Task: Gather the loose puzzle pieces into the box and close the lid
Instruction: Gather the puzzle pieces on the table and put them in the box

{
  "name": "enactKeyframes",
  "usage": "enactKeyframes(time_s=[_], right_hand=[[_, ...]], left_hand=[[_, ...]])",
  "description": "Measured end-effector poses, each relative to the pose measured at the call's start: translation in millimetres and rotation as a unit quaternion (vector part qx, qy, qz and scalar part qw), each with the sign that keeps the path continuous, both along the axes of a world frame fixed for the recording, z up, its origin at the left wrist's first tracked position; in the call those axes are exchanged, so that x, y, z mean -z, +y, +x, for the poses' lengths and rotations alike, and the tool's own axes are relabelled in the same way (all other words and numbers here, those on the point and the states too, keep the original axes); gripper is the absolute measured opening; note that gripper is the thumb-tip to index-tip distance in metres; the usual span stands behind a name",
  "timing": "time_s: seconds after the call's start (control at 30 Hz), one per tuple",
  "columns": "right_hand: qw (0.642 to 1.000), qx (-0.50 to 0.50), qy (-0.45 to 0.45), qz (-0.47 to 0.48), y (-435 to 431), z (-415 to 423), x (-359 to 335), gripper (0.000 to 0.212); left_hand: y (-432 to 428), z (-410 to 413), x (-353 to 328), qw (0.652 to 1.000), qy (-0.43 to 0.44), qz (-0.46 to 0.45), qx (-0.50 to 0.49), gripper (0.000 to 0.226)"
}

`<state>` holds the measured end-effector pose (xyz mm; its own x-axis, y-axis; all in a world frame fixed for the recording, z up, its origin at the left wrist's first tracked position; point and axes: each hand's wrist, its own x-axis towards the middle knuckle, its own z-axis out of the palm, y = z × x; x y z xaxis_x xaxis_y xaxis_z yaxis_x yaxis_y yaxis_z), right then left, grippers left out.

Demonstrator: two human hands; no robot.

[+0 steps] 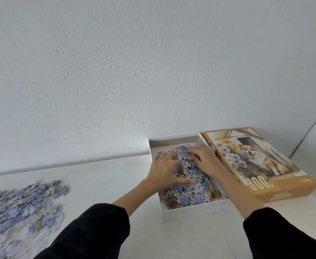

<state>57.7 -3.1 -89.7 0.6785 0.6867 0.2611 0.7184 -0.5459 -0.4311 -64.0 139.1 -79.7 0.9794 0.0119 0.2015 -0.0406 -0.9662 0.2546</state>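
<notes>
While the left hand [165,170] lies spread on pieces [189,195] in the box [190,212] and the right hand [203,159] arches there, grip unclear, the pile [22,206] lies well left, nearer the left hand.

There is one table [106,174]. There is one box [190,212] and one lid [265,165]. The puzzle pieces make two heaps: the heap in the box [189,195] and the loose heap [22,208]. The single pieces are too many and too blurred to count. Two hands are in view, the left hand [164,171] and the right hand [203,159]. There are also two black sleeves [89,234].
</notes>
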Motion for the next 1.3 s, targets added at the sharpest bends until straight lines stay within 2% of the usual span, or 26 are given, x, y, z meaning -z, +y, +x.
enactKeyframes(time_s=[0.13, 0.27, 0.4, 0.57, 0.7, 0.9, 1.0, 1.3], right_hand=[[1.000, -0.015, 0.000, -0.004, -1, -1, -1, 0.031], [0.998, -0.016, 0.003, -0.054, -1, -1, 1, 0.033], [1.000, -0.001, 0.009, -0.024, 0, -1, 1, 0.033], [0.999, -0.014, 0.022, 0.019, -1, -3, -2, 0.030], [0.993, -0.012, 0.090, 0.077, -4, -12, -11, 0.029], [0.990, 0.007, 0.089, 0.111, 0, -44, -30, 0.030], [0.989, -0.030, 0.057, 0.131, 18, -80, -43, 0.031], [0.982, -0.118, 0.049, 0.139, 106, -185, -62, 0.030]], left_hand=[[-4, -3, 2, 0.999, 0.049, 0.015, -0.007, 0.053], [-4, -4, 9, 0.987, 0.118, 0.109, 0.004, 0.060], [0, 3, 2, 0.986, 0.131, 0.108, 0.005, 0.064], [5, 0, -8, 0.997, 0.077, -0.021, 0.017, 0.053], [20, -16, -20, 0.995, -0.008, -0.082, 0.060, 0.034], [62, -60, -37, 0.989, -0.086, -0.106, 0.056, 0.024], [87, -87, -45, 0.990, -0.086, -0.102, 0.038, 0.024], [151, -188, -66, 0.985, -0.112, -0.126, -0.029, 0.026]])
